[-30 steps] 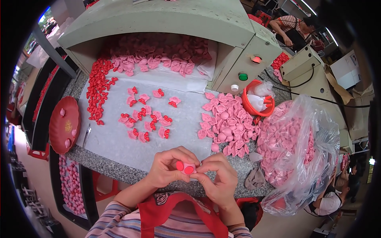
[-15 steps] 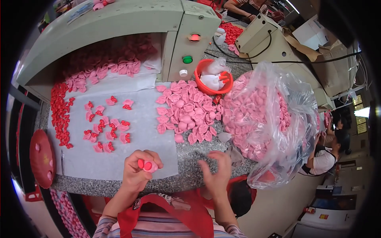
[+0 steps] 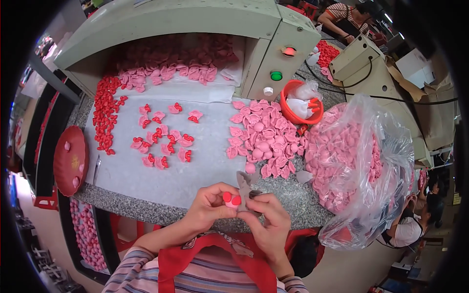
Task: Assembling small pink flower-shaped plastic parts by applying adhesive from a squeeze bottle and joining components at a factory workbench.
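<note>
Between the fingers of my left hand [image 3: 213, 205] is a small pink piece with two red ovals [image 3: 231, 199] on it. My right hand [image 3: 267, 214] pinches a grey cloth [image 3: 246, 188] right beside that piece; whether the cloth touches it I cannot tell. Both hands are over the table's near edge. Beyond them, pink pieces with red parts attached [image 3: 162, 140] lie spread on a white sheet [image 3: 205, 168]. A heap of plain pink pieces [image 3: 264, 141] is to their right, and small red parts [image 3: 105, 115] are piled along the sheet's left side.
A pale green tunnel-shaped machine [image 3: 195, 19] stands at the back, pink pieces inside its mouth. On the right are an orange-red bowl [image 3: 288, 112] and a big clear plastic bag [image 3: 386, 161] of pink pieces. A red dish [image 3: 66, 168] and tweezers [image 3: 97, 166] lie left. Other people work at far right.
My right hand, empty before, now holds the grey cloth that lay by the bag and has come next to my left hand. The whole view has shifted, so the table appears farther right.
</note>
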A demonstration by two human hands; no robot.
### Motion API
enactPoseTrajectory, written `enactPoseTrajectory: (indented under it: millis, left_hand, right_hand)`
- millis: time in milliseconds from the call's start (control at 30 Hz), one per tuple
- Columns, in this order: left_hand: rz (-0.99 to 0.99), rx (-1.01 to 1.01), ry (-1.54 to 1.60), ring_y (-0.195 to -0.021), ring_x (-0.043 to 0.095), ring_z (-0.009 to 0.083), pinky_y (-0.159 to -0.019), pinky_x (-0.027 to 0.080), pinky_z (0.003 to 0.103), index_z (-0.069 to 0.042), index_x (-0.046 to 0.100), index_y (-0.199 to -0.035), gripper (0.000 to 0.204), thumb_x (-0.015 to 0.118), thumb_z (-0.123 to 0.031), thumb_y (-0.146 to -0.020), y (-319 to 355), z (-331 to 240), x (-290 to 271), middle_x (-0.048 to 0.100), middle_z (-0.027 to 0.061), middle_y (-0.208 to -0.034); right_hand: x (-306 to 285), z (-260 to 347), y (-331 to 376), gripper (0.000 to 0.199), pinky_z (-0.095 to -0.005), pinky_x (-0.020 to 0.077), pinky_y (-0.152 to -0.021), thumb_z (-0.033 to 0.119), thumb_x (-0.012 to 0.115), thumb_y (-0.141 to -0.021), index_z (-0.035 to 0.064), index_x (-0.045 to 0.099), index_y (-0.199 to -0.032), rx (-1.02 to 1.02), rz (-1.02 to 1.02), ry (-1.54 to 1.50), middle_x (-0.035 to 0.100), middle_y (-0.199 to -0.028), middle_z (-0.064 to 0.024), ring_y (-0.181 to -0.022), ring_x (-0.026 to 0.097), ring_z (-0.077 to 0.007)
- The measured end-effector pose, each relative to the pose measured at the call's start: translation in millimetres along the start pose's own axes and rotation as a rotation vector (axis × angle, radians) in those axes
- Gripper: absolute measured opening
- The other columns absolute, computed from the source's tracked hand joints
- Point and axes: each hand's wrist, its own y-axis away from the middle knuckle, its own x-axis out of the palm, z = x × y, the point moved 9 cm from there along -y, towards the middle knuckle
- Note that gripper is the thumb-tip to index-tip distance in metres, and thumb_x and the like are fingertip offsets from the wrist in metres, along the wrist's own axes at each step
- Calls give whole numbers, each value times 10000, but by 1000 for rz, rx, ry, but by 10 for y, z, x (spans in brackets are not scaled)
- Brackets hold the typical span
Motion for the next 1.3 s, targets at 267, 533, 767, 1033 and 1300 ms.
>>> enactPoseTrajectory:
  millis: [267, 533, 767, 1033, 1300]
  left_hand:
    - [-186, -150, 131, -895, 578, 112, -825, 454, 253, 5, 558, -1080, 285, 624, -39, -807, 70, -42, -86, 617, 65, -974]
    - [-184, 117, 78, -918, 567, 161, -826, 447, 299, -5, 559, -1053, 311, 671, -81, -773, -42, -333, -110, 601, 103, -993]
    - [-119, 316, -96, -900, 563, 214, -789, 444, 334, -33, 567, -1021, 371, 742, -83, -698, -17, -463, -90, 586, 133, -998]
    - [-147, 277, -155, -899, 553, 211, -784, 434, 336, -26, 564, -1010, 368, 747, -111, -701, 2, -398, -94, 579, 136, -980]
    - [-153, 243, -112, -916, 537, 211, -795, 421, 334, -26, 571, -994, 362, 752, -133, -700, 7, -354, -78, 576, 130, -968]
  right_hand:
    - [155, 244, -55, 214, -294, 451, -557, -25, 703, -608, 33, 633, -802, -406, 24, 382, 575, -795, -62, -651, 555, -216]
    - [403, 82, 140, 162, -315, 462, -536, -57, 633, -645, 55, 591, -754, -519, 525, 513, 560, -756, -64, -652, 570, -230]
    - [-326, -401, -39, 116, -245, 431, -520, -16, 667, -704, 7, 613, -804, 78, -123, 406, 557, -714, -70, -608, 555, -152]
    - [-201, -283, -117, 119, -234, 421, -566, -19, 675, -704, -4, 637, -816, 121, -116, 205, 569, -743, -59, -632, 535, -126]
    - [41, -88, -107, 169, -247, 436, -667, -45, 676, -682, -15, 623, -839, 51, 16, -55, 575, -862, -91, -774, 544, -146]
